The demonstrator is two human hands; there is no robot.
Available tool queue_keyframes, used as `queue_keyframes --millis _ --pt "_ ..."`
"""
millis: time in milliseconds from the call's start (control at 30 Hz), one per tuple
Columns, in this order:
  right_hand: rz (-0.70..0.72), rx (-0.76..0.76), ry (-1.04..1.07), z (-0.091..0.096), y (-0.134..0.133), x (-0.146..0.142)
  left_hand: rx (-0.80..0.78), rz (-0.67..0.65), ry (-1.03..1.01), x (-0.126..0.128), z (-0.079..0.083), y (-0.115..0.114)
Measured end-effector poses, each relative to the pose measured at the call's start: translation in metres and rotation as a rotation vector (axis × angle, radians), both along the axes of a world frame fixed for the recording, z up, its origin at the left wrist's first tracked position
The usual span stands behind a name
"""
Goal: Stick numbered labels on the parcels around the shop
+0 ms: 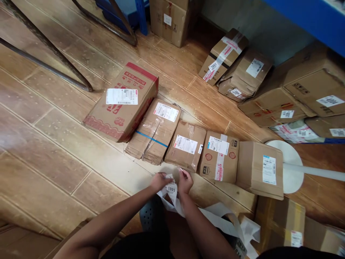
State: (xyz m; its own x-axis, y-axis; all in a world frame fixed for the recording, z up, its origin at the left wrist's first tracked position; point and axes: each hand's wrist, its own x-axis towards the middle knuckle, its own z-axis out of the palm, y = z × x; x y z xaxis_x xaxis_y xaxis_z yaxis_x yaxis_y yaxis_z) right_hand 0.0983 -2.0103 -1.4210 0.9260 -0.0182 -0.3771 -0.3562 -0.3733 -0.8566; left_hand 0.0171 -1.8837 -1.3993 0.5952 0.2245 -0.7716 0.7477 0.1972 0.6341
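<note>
My left hand point(159, 182) grips the end of a long white label strip point(171, 190), where the number 1005 is readable. The strip twists down between my arms and trails off to the right. My right hand point(185, 181) is closed in a pinch beside it; a small pale edge shows at its fingertips, probably a label. Just beyond my hands lies a flat carton point(185, 145) with a white shipping label. To its left is a flattened carton with a blue strap point(152, 135), and to its right a carton with red round marks point(219, 158).
A red-and-brown carton point(121, 104) ends the row on the left, a plain carton point(258, 169) on the right. Behind that stands a white round base with a pole point(293, 169). Numbered cartons point(315, 84) sit under a blue shelf point(309, 18). Metal legs point(54, 50) stand at upper left.
</note>
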Motion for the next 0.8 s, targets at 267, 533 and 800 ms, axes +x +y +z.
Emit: queue_keyframes --millis 267,533,800 --pt "-0.191 0.055 0.125 -0.009 0.023 -0.004 -0.033 -0.125 -0.063 -0.027 0.017 0.0" --pt "0.041 0.164 0.111 0.055 0.019 -0.009 -0.052 0.056 -0.27 -0.034 0.044 0.022" --pt "0.581 0.216 0.07 0.096 0.047 -0.037 0.174 0.156 -0.52 -0.049 0.061 0.049"
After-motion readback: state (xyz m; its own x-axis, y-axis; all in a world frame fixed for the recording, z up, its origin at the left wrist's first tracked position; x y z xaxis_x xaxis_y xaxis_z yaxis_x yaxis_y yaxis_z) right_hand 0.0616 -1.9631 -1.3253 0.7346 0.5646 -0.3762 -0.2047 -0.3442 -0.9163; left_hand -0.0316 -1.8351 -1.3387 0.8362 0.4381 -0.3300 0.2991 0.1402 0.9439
